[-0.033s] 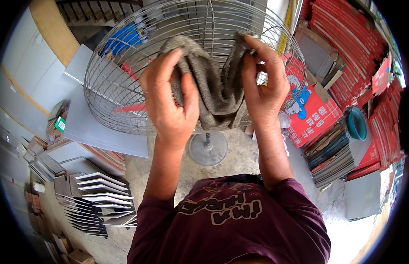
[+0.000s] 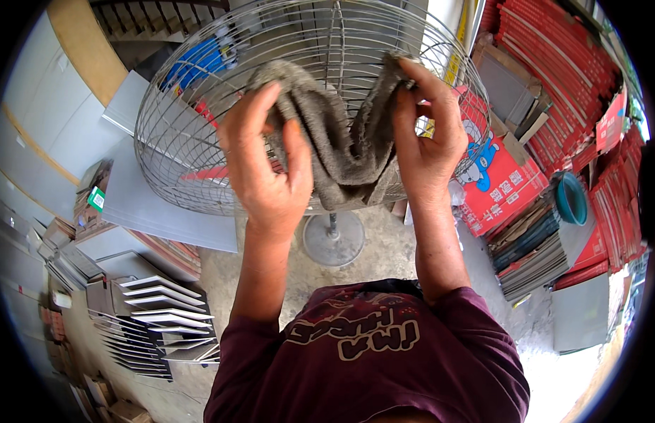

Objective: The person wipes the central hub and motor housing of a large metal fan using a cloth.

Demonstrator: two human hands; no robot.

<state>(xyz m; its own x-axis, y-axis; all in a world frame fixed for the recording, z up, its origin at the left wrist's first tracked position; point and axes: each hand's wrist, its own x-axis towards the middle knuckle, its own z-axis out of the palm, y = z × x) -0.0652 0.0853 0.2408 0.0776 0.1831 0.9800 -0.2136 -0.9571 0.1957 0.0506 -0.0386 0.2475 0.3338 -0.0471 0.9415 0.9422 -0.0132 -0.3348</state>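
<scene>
A grey-brown cloth (image 2: 334,144) hangs in a slack fold between my two hands. Its left upper end is gripped by my left hand (image 2: 267,151), thumb and fingers bent around the edge. My right hand (image 2: 430,116) pinches the other upper end between thumb and fingers. Right behind the cloth stands the round wire cage of a pedestal fan (image 2: 179,144). I cannot tell whether the cloth touches the wires. Below the cage, the fan's round grey base (image 2: 333,240) rests on the floor.
Stacks of red cartons (image 2: 553,77) fill the right side, with a teal basin (image 2: 571,197) among them. On the left are a pale grey panel (image 2: 165,204) and a rack of tile samples (image 2: 165,310). A blue item (image 2: 197,63) lies beyond the cage.
My left hand has shifted slightly left and my right hand slightly right. The cloth is drawn a little wider between them.
</scene>
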